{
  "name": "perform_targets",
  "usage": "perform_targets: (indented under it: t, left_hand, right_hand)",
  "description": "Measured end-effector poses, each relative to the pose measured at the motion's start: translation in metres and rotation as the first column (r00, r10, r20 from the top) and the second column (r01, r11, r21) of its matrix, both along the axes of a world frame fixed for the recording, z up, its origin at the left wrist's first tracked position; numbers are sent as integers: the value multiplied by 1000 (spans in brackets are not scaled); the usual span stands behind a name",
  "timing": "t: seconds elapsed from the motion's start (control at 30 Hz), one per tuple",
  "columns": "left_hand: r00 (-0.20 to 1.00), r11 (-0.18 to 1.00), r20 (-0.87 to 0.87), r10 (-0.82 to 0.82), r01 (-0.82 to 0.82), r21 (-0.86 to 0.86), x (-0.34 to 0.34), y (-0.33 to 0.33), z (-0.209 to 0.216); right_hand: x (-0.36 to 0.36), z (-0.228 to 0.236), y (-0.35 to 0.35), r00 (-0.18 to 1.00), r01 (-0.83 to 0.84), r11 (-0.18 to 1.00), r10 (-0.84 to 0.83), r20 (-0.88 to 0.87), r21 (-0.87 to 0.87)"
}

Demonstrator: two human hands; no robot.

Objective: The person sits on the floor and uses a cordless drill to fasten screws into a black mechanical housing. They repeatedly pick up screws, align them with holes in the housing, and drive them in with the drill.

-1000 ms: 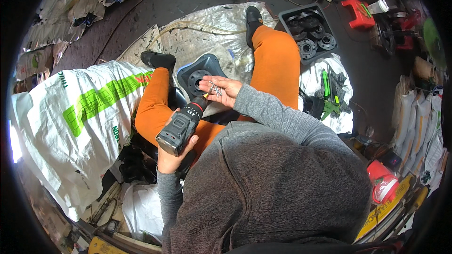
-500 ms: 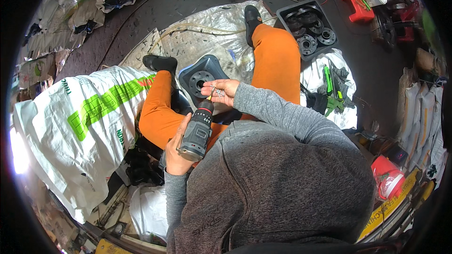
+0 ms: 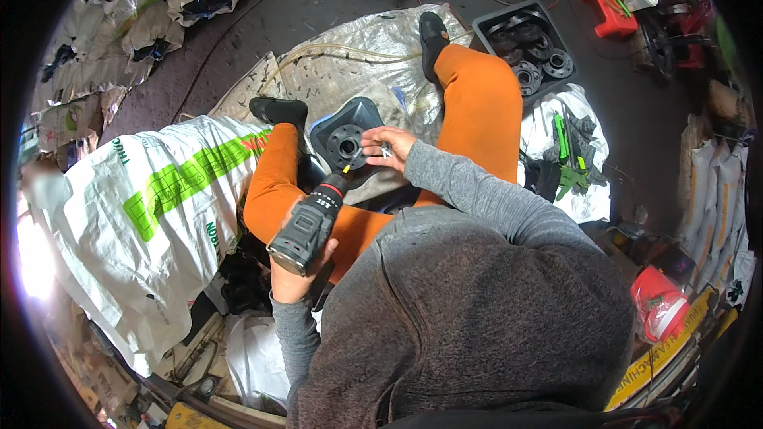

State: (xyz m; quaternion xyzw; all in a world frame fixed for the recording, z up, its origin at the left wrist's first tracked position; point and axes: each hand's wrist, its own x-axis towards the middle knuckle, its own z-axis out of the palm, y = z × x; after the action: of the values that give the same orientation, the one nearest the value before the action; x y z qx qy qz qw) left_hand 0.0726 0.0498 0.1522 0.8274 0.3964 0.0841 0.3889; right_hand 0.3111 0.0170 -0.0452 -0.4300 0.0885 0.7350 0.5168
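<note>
Dark floor (image 3: 218,52) is lying beneath; the left hand (image 3: 291,281) is gripping the drill (image 3: 304,229), its tip near the flange (image 3: 334,143), while the right hand (image 3: 396,143) is cupping slim metal pieces (image 3: 386,152), probably against spilling.

The drill (image 3: 304,226) looks matt plastic, the round flange (image 3: 337,140) dull metal, the trousers (image 3: 478,111) matt cloth.

Glare burns out the left edge — curved distortion, black corners.
</note>
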Motion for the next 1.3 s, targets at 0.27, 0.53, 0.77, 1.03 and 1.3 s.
perform_targets:
  t: [0.27, 0.53, 0.77, 1.03, 1.3]
  left_hand:
    - [967, 954, -14, 255, -253, -160, 7, 30, -23]
    - [965, 949, -143, 219, -244, -197, 16, 51, -45]
    - [960, 957, -220, 172, -216, -192, 36, 63, -37]
    - [951, 948, -283, 123, -196, -249, 45, 70, -24]
    - [909, 898, -335, 247, -345, -274, 43, 66, -2]
  right_hand:
    - [3, -33, 6, 941, -66, 978, 127, 314, -198]
    - [13, -47, 11, 949, -53, 984, 102, 300, -169]
    - [-2, -55, 12, 475, -503, 835, 481, 737, -221]
    - [-1, -54, 24, 559, -517, 854, 292, 776, 51]
    - [-5, -36, 31, 549, -512, 817, 73, 833, 266]
